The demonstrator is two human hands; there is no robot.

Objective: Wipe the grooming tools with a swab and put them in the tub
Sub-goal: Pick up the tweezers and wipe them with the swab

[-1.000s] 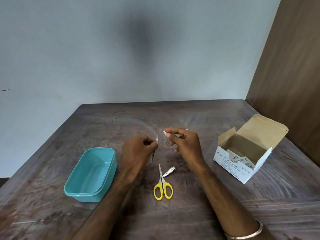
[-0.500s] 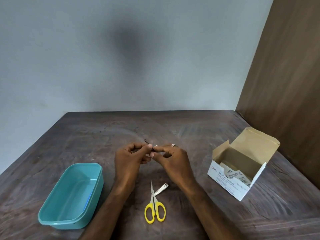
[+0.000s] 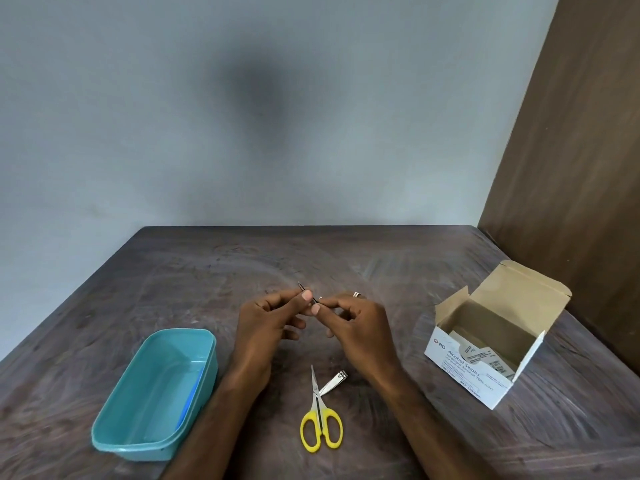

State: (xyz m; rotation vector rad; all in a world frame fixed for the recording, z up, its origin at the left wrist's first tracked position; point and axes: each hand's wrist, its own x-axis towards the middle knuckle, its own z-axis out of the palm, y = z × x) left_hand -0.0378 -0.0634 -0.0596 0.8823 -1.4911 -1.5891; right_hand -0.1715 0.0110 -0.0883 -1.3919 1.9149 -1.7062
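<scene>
A person's left hand (image 3: 266,320) pinched thin metal tweezers (image 3: 306,292) above the bench (image 3: 207,271), the right hand (image 3: 353,323) gripping their near end through a swab barely visible; scissors (image 3: 320,420) and nail clipper (image 3: 334,382) lay right of the teal tub (image 3: 114,441).

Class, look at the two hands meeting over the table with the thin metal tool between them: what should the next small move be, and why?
Probably draw the swab along the tool. The left hand pinches the thin metal tool and the right hand pinches something small and white, likely the swab, against it. The tub holds none of the metal tools yet; the scissors and nail clipper wait on the table.
</scene>
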